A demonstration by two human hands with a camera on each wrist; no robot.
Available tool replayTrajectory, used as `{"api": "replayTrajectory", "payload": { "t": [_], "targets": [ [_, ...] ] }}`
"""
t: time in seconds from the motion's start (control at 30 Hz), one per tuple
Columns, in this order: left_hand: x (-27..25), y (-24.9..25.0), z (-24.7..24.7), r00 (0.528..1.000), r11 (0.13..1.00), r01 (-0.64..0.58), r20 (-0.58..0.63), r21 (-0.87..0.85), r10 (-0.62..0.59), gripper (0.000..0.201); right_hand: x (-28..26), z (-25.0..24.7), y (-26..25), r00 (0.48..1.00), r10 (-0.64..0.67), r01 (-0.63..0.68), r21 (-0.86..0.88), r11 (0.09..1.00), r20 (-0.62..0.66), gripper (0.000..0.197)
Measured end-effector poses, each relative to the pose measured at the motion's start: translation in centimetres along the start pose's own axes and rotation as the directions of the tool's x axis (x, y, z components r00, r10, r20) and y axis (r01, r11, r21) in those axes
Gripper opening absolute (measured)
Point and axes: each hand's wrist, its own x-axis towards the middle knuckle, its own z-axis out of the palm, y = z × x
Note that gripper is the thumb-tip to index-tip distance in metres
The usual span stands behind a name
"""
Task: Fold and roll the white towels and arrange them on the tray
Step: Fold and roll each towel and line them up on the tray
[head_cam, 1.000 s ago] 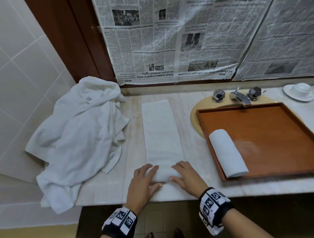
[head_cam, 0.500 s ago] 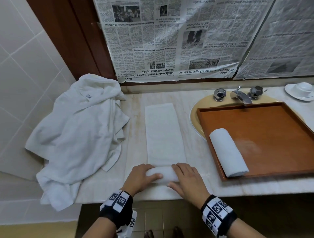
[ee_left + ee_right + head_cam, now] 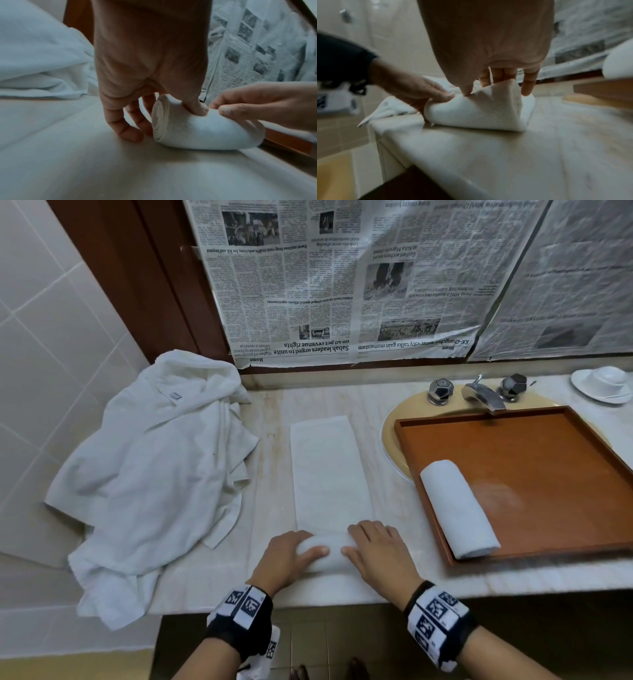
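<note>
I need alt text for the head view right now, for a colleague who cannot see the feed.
Both hands, left hand and right hand, grip the rolled near end of a folded white towel on a marble counter. To the right, one finished rolled towel lies on a wooden tray over the sink; a heap of white towels lies left.

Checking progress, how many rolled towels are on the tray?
1, at the tray's near left corner. A second towel, only partly rolled, lies on the counter under both hands.
</note>
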Motion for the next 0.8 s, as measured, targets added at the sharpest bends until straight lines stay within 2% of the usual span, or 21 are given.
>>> {"api": "replayTrajectory", "payload": {
  "t": [0.07, 0.13, 0.2, 0.27, 0.33, 0.37, 0.43, 0.5, 0.53, 0.57, 0.6, 0.67, 0.73, 0.8],
  "targets": [
    [0.3, 0.4, -0.2, 1.000, 0.998, 0.019, -0.007, -0.067, -0.019, 0.042, -0.5, 1.2, -0.6, 0.997, -0.033, 0.030, -0.041, 0.999, -0.074, 0.057],
    [0.4, 0.5, 0.0, 0.998, 0.993, 0.039, -0.042, -0.108, -0.044, 0.036, -0.3, 1.8, -0.5, 0.999, -0.031, 0.030, -0.039, 0.999, -0.036, 0.064],
    [0.3, 0.3, 0.7, 0.992, 0.998, 0.013, -0.122, -0.057, -0.020, 0.039, 0.2, 2.1, -0.1, 1.000, -0.025, 0.025, -0.039, 0.999, 0.019, 0.066],
    [-0.3, -0.1, 1.5, 0.977, 0.997, -0.066, -0.201, 0.038, 0.073, 0.047, 1.1, 1.8, 0.3, 0.995, -0.033, 0.032, 0.011, 0.999, 0.098, 0.075],
    [-0.9, -0.6, 2.2, 0.959, 0.971, -0.166, -0.202, 0.174, 0.200, 0.058, 1.9, 1.0, 0.7, 0.976, -0.019, -0.009, 0.131, 0.991, 0.215, 0.092],
    [-1.1, -0.7, 2.4, 0.954, 0.953, -0.196, -0.182, 0.229, 0.240, 0.064, 2.2, 0.6, 1.1, 0.957, -0.009, -0.049, 0.193, 0.980, 0.289, 0.093],
    [-1.1, -1.1, 2.6, 0.965, 0.952, -0.184, -0.141, 0.244, 0.223, 0.067, 2.9, 0.0, 1.5, 0.921, -0.012, -0.107, 0.284, 0.953, 0.389, 0.077],
    [-0.6, -0.8, 1.8, 0.979, 0.974, -0.163, -0.098, 0.159, 0.180, 0.060, 3.1, -0.5, 1.7, 0.895, -0.007, -0.157, 0.331, 0.930, 0.445, 0.061],
    [-0.2, -0.4, 1.1, 0.981, 0.979, -0.173, -0.071, 0.107, 0.181, 0.055, 2.9, -0.5, 1.7, 0.896, 0.016, -0.170, 0.311, 0.935, 0.443, 0.060],
    [0.0, 0.2, 0.4, 0.981, 0.981, -0.186, -0.043, 0.058, 0.189, 0.055, 2.5, -0.3, 1.5, 0.920, 0.052, -0.159, 0.247, 0.956, 0.388, 0.061],
    [0.3, 0.7, -0.3, 0.983, 0.983, -0.185, -0.015, 0.015, 0.185, 0.061, 1.9, 0.0, 1.2, 0.962, 0.081, -0.122, 0.144, 0.982, 0.259, 0.063],
    [0.9, 1.6, -1.3, 0.989, 0.990, -0.142, 0.047, -0.021, 0.142, 0.078, 0.8, 0.5, 0.2, 0.997, 0.055, -0.054, -0.027, 0.998, 0.062, 0.063],
    [1.4, 1.5, -1.4, 0.992, 0.995, -0.095, 0.090, 0.016, 0.094, 0.087, -0.1, 1.2, -0.6, 1.000, 0.008, -0.007, -0.066, 0.998, 0.013, 0.064],
    [1.4, 1.3, -0.9, 0.994, 0.996, -0.056, 0.099, 0.067, 0.049, 0.088, 0.3, 1.3, -0.2, 0.998, -0.009, 0.009, 0.004, 1.000, 0.055, 0.067]
  ]
}}
